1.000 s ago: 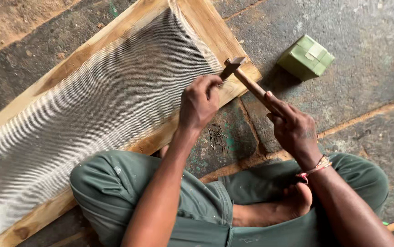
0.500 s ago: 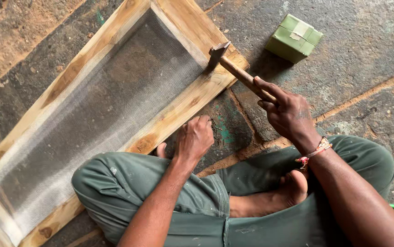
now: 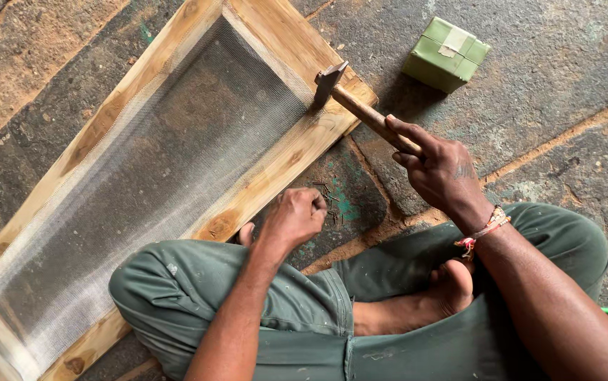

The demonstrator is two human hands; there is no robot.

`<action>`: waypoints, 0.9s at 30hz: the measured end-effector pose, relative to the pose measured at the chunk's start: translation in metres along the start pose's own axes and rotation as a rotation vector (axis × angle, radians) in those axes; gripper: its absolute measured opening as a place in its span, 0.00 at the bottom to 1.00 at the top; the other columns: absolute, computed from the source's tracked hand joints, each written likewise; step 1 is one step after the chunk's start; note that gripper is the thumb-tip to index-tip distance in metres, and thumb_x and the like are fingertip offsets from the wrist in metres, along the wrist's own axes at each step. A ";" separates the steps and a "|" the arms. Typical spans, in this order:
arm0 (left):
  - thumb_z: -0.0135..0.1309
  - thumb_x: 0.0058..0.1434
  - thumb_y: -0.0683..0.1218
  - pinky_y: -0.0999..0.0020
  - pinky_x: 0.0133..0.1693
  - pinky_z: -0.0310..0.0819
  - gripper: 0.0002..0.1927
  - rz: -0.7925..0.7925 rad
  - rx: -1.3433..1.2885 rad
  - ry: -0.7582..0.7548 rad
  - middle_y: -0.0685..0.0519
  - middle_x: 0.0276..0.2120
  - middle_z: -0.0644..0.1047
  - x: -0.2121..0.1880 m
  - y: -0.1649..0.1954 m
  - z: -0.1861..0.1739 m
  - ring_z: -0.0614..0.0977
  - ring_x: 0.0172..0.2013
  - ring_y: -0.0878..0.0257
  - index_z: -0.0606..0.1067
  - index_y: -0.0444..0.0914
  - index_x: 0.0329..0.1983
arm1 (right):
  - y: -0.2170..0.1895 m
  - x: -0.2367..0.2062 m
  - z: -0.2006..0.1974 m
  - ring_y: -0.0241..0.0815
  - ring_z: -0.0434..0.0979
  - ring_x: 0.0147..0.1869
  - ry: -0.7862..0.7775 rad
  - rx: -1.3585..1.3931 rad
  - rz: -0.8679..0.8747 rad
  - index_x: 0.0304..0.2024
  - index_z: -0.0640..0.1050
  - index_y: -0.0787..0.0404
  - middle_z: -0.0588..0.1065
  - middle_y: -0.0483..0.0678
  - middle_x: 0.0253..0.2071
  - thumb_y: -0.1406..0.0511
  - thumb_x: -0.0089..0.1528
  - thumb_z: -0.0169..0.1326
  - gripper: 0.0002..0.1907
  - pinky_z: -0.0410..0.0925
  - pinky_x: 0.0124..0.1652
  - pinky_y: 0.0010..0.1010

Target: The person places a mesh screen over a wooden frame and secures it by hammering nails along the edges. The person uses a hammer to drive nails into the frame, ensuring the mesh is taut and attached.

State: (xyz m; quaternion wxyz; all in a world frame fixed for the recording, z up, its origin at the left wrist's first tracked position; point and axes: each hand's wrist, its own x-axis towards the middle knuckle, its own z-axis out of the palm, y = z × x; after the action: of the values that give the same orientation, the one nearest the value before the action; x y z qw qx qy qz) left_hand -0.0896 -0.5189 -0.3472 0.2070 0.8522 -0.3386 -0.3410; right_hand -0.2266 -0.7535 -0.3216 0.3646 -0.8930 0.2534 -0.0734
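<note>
You sit cross-legged on a stone floor, looking down at your own two hands. Your right hand (image 3: pixel 439 168) is wrapped closed around the wooden handle of a hammer (image 3: pixel 360 106), gripping near its lower end. The handle's long axis slants up and to the left from that hand, and the metal head rests on or just over the near corner of a wooden frame (image 3: pixel 286 159). That frame lies flat, up and to the left of both hands, its length running diagonally away toward your lower left. Fine wire mesh (image 3: pixel 156 183) fills its opening.

Your left hand (image 3: pixel 293 219) sits just beside the frame's near rail, fingers curled shut in a loose fist; whether it pinches anything cannot be told. A small scatter of dark nails (image 3: pixel 326 200) lies on the floor touching that hand's right side, between your two hands. The left hand is the nearer one to them.

Beyond the right hand, well apart, sits a small pale green cardboard box (image 3: pixel 446 53) with a light patch of tape on top.
</note>
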 end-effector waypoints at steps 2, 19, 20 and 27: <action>0.59 0.54 0.44 0.58 0.40 0.81 0.06 -0.069 -0.045 -0.108 0.49 0.29 0.84 -0.001 -0.002 -0.001 0.86 0.32 0.57 0.82 0.40 0.34 | 0.000 0.000 0.000 0.48 0.79 0.27 0.014 -0.011 -0.021 0.65 0.75 0.43 0.80 0.57 0.33 0.63 0.64 0.62 0.26 0.69 0.30 0.42; 0.56 0.60 0.34 0.70 0.23 0.74 0.03 0.481 0.492 0.262 0.44 0.32 0.74 0.012 -0.007 0.051 0.76 0.30 0.61 0.75 0.30 0.30 | -0.002 0.002 0.001 0.54 0.80 0.28 0.021 0.026 0.036 0.65 0.75 0.43 0.78 0.62 0.35 0.65 0.63 0.60 0.27 0.70 0.30 0.43; 0.57 0.58 0.35 0.69 0.24 0.75 0.03 0.484 0.490 0.275 0.44 0.32 0.74 0.011 -0.003 0.047 0.76 0.32 0.60 0.75 0.29 0.31 | -0.003 0.003 0.001 0.54 0.79 0.27 0.013 0.021 0.050 0.65 0.74 0.43 0.78 0.62 0.35 0.64 0.62 0.60 0.27 0.70 0.30 0.44; 0.58 0.56 0.35 0.66 0.29 0.79 0.05 0.444 0.407 0.309 0.45 0.35 0.75 0.009 0.001 0.036 0.78 0.36 0.58 0.76 0.30 0.35 | -0.012 0.006 -0.004 0.49 0.79 0.25 -0.012 -0.009 0.064 0.64 0.74 0.41 0.80 0.58 0.33 0.62 0.61 0.61 0.28 0.69 0.29 0.43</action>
State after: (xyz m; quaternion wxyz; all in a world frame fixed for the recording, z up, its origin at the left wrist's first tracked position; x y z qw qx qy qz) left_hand -0.1109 -0.5301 -0.3749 0.1509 0.8231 -0.5416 -0.0800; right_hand -0.2175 -0.7513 -0.3109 0.3640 -0.8865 0.2802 -0.0552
